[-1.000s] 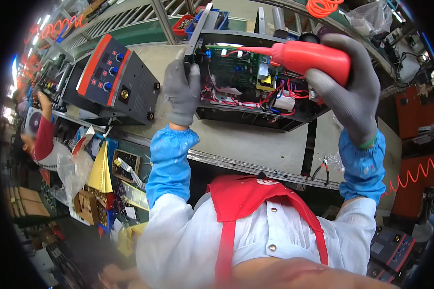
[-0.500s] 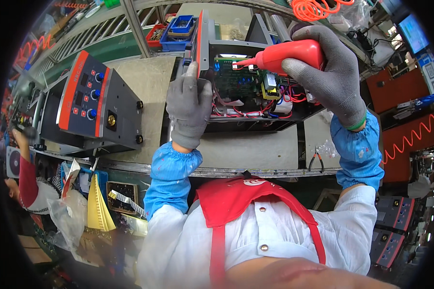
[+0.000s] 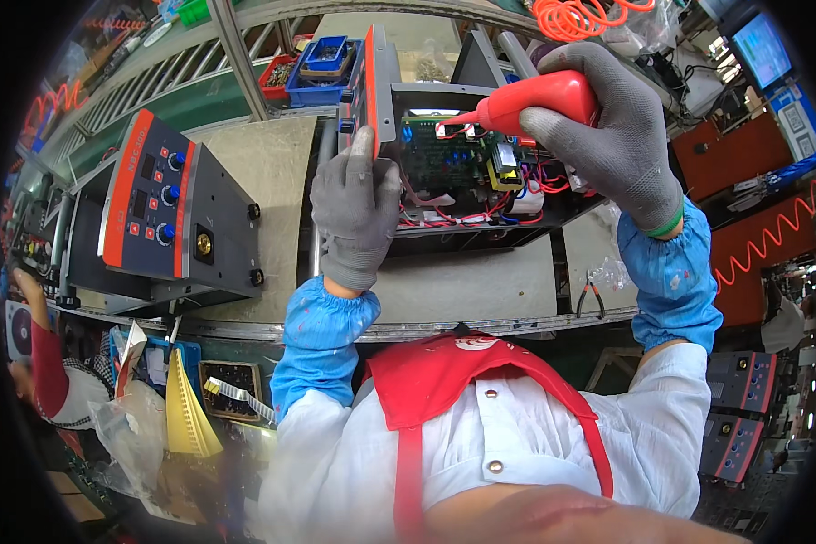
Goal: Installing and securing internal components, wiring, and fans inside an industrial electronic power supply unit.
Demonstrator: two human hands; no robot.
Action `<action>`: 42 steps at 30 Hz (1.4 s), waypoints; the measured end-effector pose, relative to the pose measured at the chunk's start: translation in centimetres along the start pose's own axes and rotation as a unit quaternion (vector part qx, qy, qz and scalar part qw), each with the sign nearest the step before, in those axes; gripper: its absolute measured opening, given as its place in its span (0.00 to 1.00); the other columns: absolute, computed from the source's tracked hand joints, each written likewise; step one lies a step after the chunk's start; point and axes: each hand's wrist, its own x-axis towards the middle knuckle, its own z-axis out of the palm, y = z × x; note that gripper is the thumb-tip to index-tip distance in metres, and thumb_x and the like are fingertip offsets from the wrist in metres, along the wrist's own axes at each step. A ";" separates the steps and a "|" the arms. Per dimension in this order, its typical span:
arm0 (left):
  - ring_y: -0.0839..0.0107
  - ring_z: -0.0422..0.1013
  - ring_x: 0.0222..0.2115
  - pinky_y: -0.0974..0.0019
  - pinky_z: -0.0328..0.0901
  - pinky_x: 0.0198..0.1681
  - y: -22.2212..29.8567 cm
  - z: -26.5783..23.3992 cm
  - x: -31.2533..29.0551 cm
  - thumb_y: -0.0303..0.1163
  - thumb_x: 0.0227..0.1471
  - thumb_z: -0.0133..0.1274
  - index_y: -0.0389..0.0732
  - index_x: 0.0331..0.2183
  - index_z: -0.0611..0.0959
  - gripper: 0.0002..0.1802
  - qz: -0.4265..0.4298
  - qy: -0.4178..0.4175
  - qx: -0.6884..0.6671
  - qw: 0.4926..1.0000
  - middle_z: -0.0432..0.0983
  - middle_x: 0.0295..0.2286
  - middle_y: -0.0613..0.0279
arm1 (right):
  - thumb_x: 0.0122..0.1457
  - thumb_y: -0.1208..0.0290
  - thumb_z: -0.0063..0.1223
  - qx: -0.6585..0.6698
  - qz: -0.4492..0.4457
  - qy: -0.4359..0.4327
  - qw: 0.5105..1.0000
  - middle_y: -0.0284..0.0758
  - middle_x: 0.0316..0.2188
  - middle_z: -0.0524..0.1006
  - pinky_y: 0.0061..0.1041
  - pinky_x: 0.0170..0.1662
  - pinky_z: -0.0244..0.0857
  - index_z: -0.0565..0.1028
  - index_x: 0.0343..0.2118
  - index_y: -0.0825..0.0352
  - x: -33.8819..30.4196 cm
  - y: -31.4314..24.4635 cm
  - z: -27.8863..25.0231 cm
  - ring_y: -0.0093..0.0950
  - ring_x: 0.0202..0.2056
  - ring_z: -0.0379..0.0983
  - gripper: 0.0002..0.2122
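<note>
Right hand (image 3: pixel 612 127): gloved fingers wrapped around a red squeeze bottle (image 3: pixel 544 100), its nozzle tip at a white connector (image 3: pixel 442 131) on the circuit board (image 3: pixel 444 163) inside the open machine (image 3: pixel 467 239). Left hand (image 3: pixel 357 204): fingers at the near edge of that machine's front panel (image 3: pixel 383 91); whether they grip it cannot be determined. A 2nd machine (image 3: pixel 222 213), with 3 blue knobs (image 3: pixel 170 194), stands left on the surface (image 3: pixel 480 286).

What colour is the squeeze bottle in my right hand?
Red: the squeeze bottle in your right hand shows best in the head view.
</note>
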 end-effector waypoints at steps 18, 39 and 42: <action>0.53 0.70 0.40 0.52 0.64 0.45 1.2 -0.1 0.3 0.40 0.45 0.65 0.38 0.53 0.74 0.35 -0.065 0.016 -0.034 0.997 0.73 0.40 0.51 | 0.48 0.67 0.63 0.117 0.100 0.034 0.988 0.34 0.33 0.76 0.23 0.41 0.70 0.74 0.43 0.68 -1.1 0.7 -2.5 0.22 0.35 0.74 0.19; 0.47 0.57 0.55 0.41 0.52 0.53 5.3 1.6 4.7 0.53 0.46 0.60 0.45 0.53 0.75 0.35 -0.009 0.025 0.166 0.986 0.69 0.48 0.55 | 0.49 0.70 0.62 0.055 0.016 -0.041 0.998 0.35 0.33 0.76 0.24 0.40 0.72 0.74 0.41 0.70 -1.1 1.6 -2.9 0.22 0.35 0.74 0.17; 0.46 0.58 0.55 0.41 0.53 0.53 5.3 1.7 4.8 0.53 0.47 0.60 0.45 0.53 0.75 0.35 -0.008 0.027 0.161 0.987 0.69 0.48 0.55 | 0.49 0.70 0.62 0.049 0.041 -0.033 0.997 0.35 0.33 0.76 0.24 0.40 0.72 0.74 0.41 0.70 -1.0 1.4 -2.7 0.22 0.35 0.74 0.17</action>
